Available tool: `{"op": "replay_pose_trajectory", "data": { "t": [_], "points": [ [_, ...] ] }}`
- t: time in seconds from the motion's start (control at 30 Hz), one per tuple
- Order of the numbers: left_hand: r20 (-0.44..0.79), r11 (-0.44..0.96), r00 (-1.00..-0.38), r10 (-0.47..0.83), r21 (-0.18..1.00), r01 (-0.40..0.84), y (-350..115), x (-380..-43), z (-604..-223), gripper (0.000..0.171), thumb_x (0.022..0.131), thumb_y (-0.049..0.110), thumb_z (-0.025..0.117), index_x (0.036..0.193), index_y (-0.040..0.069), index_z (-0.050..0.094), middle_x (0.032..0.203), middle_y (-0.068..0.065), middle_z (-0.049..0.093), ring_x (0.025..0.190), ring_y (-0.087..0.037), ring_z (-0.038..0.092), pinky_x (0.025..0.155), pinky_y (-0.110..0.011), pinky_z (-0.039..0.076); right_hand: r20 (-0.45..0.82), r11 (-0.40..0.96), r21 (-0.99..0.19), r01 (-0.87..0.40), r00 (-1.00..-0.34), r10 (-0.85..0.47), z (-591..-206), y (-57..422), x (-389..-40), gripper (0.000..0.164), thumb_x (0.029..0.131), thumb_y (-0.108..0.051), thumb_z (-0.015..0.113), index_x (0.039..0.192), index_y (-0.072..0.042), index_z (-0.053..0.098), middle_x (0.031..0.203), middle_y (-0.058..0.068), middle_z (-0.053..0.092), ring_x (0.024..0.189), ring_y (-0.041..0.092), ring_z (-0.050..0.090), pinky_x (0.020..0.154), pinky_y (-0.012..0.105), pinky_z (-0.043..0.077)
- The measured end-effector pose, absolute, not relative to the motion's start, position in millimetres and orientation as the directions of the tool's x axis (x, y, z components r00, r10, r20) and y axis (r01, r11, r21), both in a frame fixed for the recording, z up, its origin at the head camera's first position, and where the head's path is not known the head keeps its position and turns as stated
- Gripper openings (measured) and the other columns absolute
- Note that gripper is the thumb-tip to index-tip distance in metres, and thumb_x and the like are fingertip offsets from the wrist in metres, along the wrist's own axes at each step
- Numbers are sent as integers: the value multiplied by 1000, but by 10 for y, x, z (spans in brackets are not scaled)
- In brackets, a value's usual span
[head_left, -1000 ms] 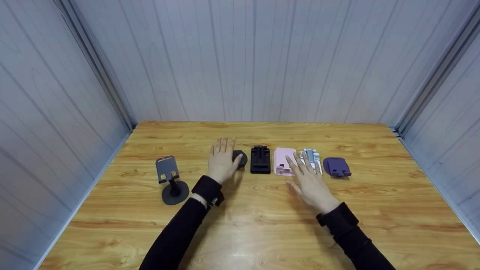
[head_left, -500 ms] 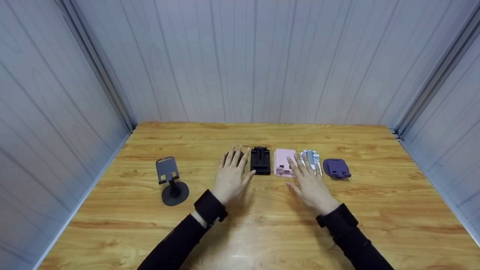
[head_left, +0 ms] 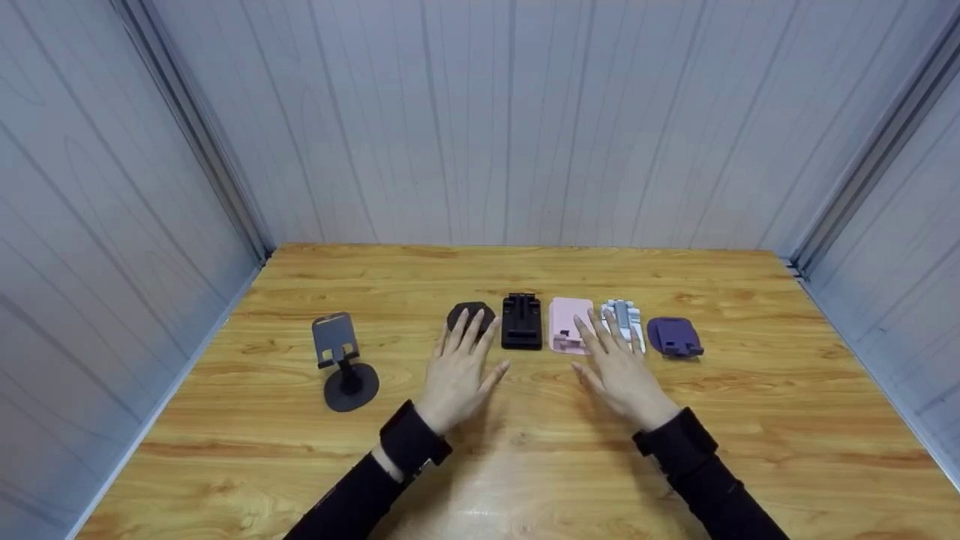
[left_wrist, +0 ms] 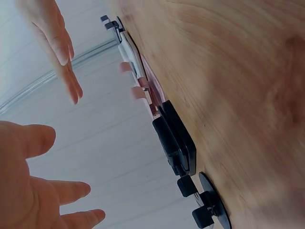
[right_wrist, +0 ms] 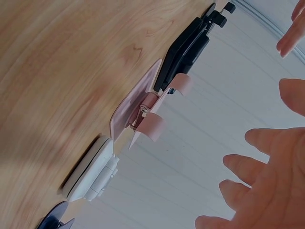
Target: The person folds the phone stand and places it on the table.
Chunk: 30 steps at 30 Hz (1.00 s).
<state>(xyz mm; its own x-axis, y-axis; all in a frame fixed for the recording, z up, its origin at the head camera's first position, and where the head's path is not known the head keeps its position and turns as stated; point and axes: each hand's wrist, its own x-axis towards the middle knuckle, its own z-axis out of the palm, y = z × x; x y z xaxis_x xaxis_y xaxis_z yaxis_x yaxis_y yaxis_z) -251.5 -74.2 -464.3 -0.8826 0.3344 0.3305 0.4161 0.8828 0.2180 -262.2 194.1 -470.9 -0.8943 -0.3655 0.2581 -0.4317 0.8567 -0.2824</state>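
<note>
My left hand (head_left: 456, 379) hovers, fingers spread, with its fingertips overlapping a dark folded phone stand with a rounded base (head_left: 472, 306) in the head view. My right hand (head_left: 626, 382) is held flat, fingers apart, over the pink phone stand (head_left: 568, 309) and the white phone stand (head_left: 624, 307). Both wrist views show the palms raised off the stands, holding nothing. Between the hands lies a black folded phone stand (head_left: 521, 322). To the right of the white one sits a purple folded phone stand (head_left: 674, 334).
A grey phone stand (head_left: 335, 335) stands unfolded on its round base at the left, apart from the row. The wooden table (head_left: 517, 480) is enclosed by pale panel walls (head_left: 480, 127) at the back and sides.
My left hand has moved from the left side of the dark rounded stand to over it, then slightly back towards me, uncovering more of it. My right hand stays in place.
</note>
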Motion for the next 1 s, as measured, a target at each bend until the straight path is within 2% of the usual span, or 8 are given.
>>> {"op": "replay_pose_trajectory", "data": {
  "t": [0.47, 0.8, 1.0],
  "points": [
    [251, 887, -917, 310, 272, 374, -884, -2578, -4664, 67, 102, 48, 46, 156, 13, 29, 162, -16, 26, 153, -35, 15, 124, -57, 12, 234, 858, -279, -431, -897, -374, -4691, 1965, -2633, 67, 101, -32, 53, 157, -7, 24, 163, 18, 15, 151, 40, 11, 120, 66, 8],
    [286, 887, -915, 286, 281, 366, -966, -2587, -4618, 68, 100, 48, 50, 155, 13, 32, 160, -18, 29, 151, -37, 19, 123, -59, 15, 275, 851, -262, -455, -881, -386, -4710, 1976, -2628, 65, 101, -28, 54, 155, -3, 28, 162, 22, 19, 150, 44, 15, 119, 68, 10],
    [271, 896, -923, 273, 279, 346, -1013, -2603, -4587, 70, 99, 52, 49, 155, 13, 32, 161, -18, 26, 151, -38, 19, 124, -58, 13, 257, 857, -259, -446, -887, -384, -4706, 1977, -2627, 66, 101, -32, 53, 156, -6, 25, 163, 19, 17, 150, 42, 15, 119, 67, 10]
  ]
}}
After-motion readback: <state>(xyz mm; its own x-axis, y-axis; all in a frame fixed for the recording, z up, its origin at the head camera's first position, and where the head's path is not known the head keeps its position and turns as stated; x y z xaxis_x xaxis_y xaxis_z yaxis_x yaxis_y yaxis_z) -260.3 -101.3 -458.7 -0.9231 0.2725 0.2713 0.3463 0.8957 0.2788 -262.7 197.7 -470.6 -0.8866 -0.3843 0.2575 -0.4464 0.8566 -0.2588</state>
